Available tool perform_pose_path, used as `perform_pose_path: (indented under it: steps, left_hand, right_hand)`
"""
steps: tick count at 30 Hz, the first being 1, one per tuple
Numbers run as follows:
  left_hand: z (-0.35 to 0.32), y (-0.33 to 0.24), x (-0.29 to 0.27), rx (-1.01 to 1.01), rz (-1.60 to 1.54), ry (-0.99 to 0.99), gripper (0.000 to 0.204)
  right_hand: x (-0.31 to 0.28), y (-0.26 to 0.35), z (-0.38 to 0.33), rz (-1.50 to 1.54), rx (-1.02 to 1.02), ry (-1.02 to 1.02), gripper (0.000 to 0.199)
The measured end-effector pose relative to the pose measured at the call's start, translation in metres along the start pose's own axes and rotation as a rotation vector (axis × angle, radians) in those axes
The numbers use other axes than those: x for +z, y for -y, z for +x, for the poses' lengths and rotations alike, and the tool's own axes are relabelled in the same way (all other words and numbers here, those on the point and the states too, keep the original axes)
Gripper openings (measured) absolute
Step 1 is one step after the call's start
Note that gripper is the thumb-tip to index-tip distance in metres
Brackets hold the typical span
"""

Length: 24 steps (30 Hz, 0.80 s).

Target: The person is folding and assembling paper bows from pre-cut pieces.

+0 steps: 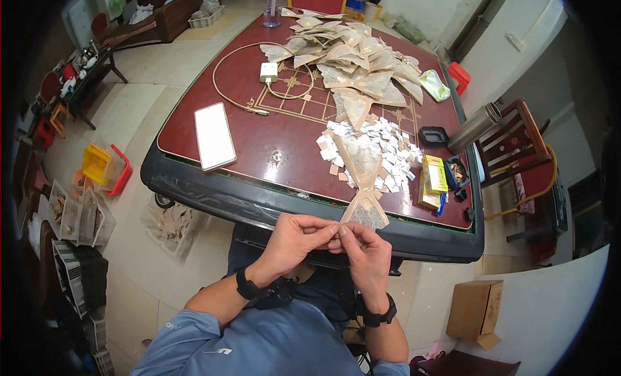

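"If you were to lift that bow-tie-shaped tan piece [363,180], how would it handle?"

"Light, I'd judge, and thin: stiff enough to keep its spread, but likely brittle along the edges. It lies at one o'clock from the hands, its six-o'clock end over the dark rim of the table [259,143]."

"Slippery?"

"Probably not; its faces look dry and matt, patterned like mesh. What it's made of, I can't tell."

"Where to take hold?"

"At the narrow waist, pinched gently. I'd spare the outer corners, which could crack or fray."

"And the hands?"

"The left hand [301,239] and right hand [363,250] meet at the tips, thumb and forefinger pressed together on each, just by the piece's seven-o'clock corner. Whether they pinch that corner or something small, I can't tell."

"Anything in the way?"

"Loose white and tan squares [400,157] flank its twelve-o'clock end and might scatter. Farther off at twelve, a heap of similar pieces [362,59] overlaps loosely, which suggests little weight."
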<state>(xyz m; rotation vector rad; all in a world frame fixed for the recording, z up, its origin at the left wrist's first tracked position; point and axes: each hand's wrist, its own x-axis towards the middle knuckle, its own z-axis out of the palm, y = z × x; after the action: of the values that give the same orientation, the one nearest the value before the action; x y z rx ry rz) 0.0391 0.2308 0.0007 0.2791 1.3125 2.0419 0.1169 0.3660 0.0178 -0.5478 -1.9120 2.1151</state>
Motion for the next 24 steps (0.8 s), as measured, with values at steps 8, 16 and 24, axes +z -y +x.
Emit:
perform_pose_path:
  steps: [8, 16, 24]
  left_hand:
    - [0.000, 0.003, -0.004, -0.049, -0.043, -0.019, 0.022]
    - [-0.005, 0.003, 0.009, 0.073, -0.027, -0.029, 0.022]
    - [-0.011, 0.010, 0.010, 0.378, 0.461, -0.004, 0.012]
  right_hand:
    - [-0.001, -0.003, -0.003, 0.001, -0.003, 0.017, 0.018]
    - [0.005, -0.009, -0.011, 0.172, -0.016, 0.014, 0.021]
    - [-0.009, 0.000, -0.020, 0.262, 0.170, 0.078, 0.024]
